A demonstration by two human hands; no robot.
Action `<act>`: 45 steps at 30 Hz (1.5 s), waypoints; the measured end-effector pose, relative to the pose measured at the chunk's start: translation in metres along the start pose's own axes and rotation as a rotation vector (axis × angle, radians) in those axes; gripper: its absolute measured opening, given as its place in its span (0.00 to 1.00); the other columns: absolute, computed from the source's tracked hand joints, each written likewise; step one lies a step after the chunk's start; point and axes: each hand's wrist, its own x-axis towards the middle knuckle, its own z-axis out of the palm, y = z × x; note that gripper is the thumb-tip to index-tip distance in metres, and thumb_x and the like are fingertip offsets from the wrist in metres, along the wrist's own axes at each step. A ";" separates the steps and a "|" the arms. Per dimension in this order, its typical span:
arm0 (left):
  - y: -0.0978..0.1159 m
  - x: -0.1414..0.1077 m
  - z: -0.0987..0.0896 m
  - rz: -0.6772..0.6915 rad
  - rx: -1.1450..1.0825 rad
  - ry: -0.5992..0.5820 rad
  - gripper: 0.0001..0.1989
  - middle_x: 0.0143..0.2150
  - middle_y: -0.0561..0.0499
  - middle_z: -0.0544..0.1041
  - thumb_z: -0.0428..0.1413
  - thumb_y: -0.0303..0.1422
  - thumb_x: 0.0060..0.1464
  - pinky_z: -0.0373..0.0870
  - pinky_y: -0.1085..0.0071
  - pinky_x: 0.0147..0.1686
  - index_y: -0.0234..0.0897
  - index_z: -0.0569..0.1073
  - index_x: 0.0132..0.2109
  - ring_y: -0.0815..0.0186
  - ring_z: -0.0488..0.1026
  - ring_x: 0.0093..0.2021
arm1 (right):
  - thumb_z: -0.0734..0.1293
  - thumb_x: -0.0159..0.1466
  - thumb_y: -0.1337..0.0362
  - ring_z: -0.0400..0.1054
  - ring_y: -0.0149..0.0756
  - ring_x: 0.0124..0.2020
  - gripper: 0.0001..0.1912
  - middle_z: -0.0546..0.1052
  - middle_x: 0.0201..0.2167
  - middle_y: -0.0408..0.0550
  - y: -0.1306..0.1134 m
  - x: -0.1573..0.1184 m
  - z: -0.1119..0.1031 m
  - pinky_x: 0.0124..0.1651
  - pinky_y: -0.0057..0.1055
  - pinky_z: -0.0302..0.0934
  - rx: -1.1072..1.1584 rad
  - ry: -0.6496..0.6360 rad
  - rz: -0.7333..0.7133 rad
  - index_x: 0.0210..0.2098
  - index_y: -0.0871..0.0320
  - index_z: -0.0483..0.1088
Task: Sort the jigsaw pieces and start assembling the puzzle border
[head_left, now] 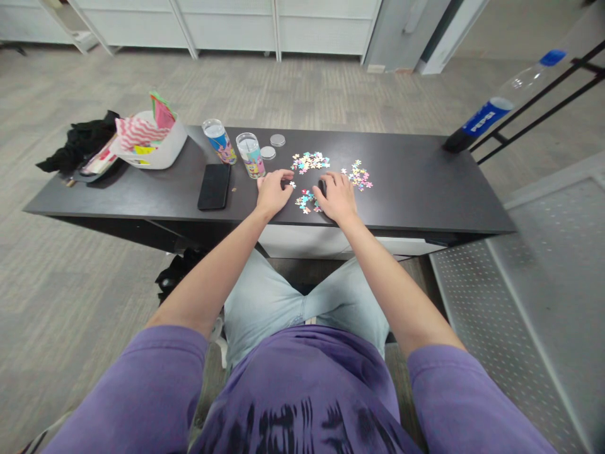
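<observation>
Small colourful jigsaw puzzle pieces lie in three loose groups: a back pile (311, 162), a right pile (360, 176) and a front pile (306, 202). My left hand (274, 192) rests on the dark tabletop beside the front pile, fingers curved and apart from the thumb. A single pale puzzle piece (292, 185) lies right by its fingertips. My right hand (338, 195) is open, fingers spread on the table between the front and right piles. It covers part of the front pile, and no piece shows in its grasp.
Two clear canisters with cartoon prints (220, 142) (251, 155) stand left of the pieces, near two round silver lids (277, 140) (268, 152). Farther left are a black phone (214, 186) and a white basket (163, 148) holding cloths. A Pepsi bottle (486, 118) stands at the right end.
</observation>
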 end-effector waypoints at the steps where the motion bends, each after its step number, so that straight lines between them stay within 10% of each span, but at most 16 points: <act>1: 0.001 0.000 0.000 -0.010 0.009 0.017 0.19 0.68 0.44 0.93 0.62 0.23 0.71 0.71 0.43 0.81 0.46 0.85 0.62 0.48 0.86 0.72 | 0.61 0.91 0.53 0.64 0.64 0.89 0.32 0.75 0.90 0.63 0.000 0.000 0.000 0.91 0.54 0.58 0.005 -0.001 -0.004 0.85 0.62 0.78; 10: 0.006 -0.006 -0.002 0.060 0.078 0.005 0.15 0.61 0.47 0.96 0.58 0.28 0.77 0.68 0.42 0.83 0.46 0.88 0.58 0.46 0.88 0.68 | 0.59 0.90 0.48 0.67 0.65 0.84 0.35 0.78 0.87 0.63 0.003 0.001 -0.001 0.89 0.55 0.59 0.034 -0.012 -0.017 0.83 0.59 0.80; 17: 0.003 -0.003 0.002 0.227 0.042 -0.212 0.32 0.79 0.48 0.89 0.54 0.27 0.74 0.67 0.46 0.89 0.51 0.86 0.76 0.49 0.81 0.82 | 0.59 0.92 0.48 0.66 0.63 0.84 0.35 0.78 0.87 0.63 0.003 -0.001 -0.004 0.88 0.53 0.58 0.037 -0.036 -0.047 0.84 0.60 0.78; 23: 0.003 -0.002 0.010 0.137 0.115 -0.169 0.33 0.92 0.38 0.72 0.52 0.42 0.84 0.58 0.37 0.94 0.44 0.73 0.88 0.42 0.65 0.93 | 0.60 0.95 0.43 0.59 0.59 0.89 0.32 0.69 0.95 0.48 0.001 -0.001 -0.002 0.91 0.54 0.53 0.029 -0.098 -0.121 0.88 0.46 0.78; 45: 0.004 -0.004 0.008 0.210 0.106 -0.203 0.29 0.91 0.43 0.75 0.53 0.43 0.84 0.60 0.40 0.92 0.48 0.79 0.83 0.43 0.67 0.91 | 0.61 0.93 0.47 0.64 0.73 0.90 0.37 0.72 0.91 0.71 0.001 -0.001 0.008 0.92 0.67 0.56 -0.034 0.059 0.102 0.90 0.63 0.73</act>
